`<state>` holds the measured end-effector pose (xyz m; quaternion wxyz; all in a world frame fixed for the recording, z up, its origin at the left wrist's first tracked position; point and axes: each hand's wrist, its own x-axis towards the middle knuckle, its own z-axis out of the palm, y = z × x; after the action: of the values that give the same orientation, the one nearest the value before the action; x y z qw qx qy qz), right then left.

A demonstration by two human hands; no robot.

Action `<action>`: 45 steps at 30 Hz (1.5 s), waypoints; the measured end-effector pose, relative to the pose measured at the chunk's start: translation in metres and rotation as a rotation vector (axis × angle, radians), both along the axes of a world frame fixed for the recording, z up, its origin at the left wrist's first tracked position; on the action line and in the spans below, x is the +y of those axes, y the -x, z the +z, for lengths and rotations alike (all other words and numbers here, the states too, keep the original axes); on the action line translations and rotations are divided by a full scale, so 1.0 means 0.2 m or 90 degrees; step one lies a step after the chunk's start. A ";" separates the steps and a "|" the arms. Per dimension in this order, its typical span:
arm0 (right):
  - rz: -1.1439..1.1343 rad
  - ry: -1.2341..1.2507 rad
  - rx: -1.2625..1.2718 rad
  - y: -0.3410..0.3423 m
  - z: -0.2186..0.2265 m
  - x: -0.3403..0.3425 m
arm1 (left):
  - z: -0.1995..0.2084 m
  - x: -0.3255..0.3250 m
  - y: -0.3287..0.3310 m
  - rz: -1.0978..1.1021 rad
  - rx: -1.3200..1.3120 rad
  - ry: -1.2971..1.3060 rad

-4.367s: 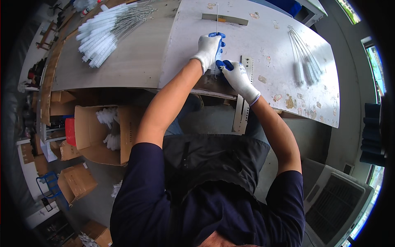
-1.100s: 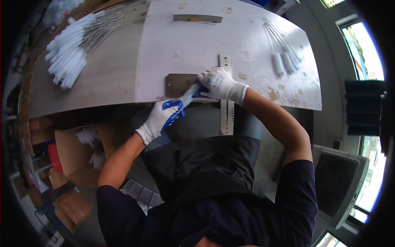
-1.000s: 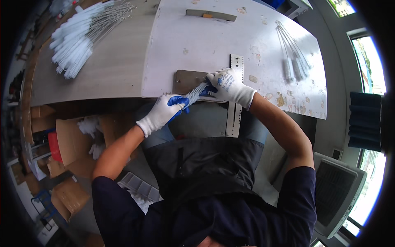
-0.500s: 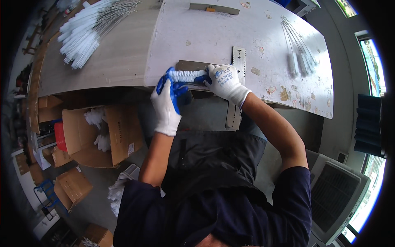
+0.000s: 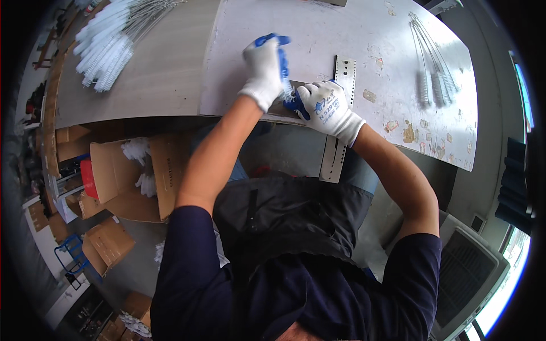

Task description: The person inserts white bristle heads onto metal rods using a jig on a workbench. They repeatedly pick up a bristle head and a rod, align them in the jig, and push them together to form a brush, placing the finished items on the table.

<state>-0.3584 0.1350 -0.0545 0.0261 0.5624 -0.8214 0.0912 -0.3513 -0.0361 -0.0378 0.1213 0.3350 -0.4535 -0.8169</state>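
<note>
My right hand point(image 5: 325, 106), in a white glove with blue palm and fingertips, is closed at the table's front edge on one end of a white-bristled bottle brush point(image 5: 288, 88). The brush slants up and left from there. My left hand point(image 5: 266, 68), gloved alike, is raised over the brush's other end with its fingers bent around toward the right; they are partly blurred, and the glove hides most of the brush. Beside my right hand lies a perforated metal strip point(image 5: 345, 69). A dark flat bar point(image 5: 284, 112) lies under the hands, mostly covered.
A pile of white brushes with wire handles point(image 5: 108, 54) lies at the left of the table point(image 5: 239, 34). Several more brushes point(image 5: 435, 85) are at the right. Below the edge, a cardboard box point(image 5: 122, 199) holds white items. A grey louvred appliance point(image 5: 469, 273) stands at lower right.
My left hand has swung up and to the right, and the brush has gone from lying level between the hands to slanting upward. My right hand keeps its grip. The whole view has shifted slightly.
</note>
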 end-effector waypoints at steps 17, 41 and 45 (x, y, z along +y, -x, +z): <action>-0.167 0.055 -0.020 -0.11 0.02 -0.16 | -0.12 -0.15 0.00 -0.094 0.028 0.389; -0.126 0.156 -0.089 -0.08 0.04 -0.12 | 0.42 -2.42 -0.38 -0.081 -0.640 1.102; -0.135 0.151 -0.094 -0.07 0.04 -0.11 | 0.33 -2.34 -0.40 -0.121 -0.574 1.061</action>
<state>-0.3439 0.1125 -0.0475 0.0412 0.4576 -0.8592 0.2252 -0.2714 -0.5037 0.0278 0.0678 0.3856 -0.9196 -0.0310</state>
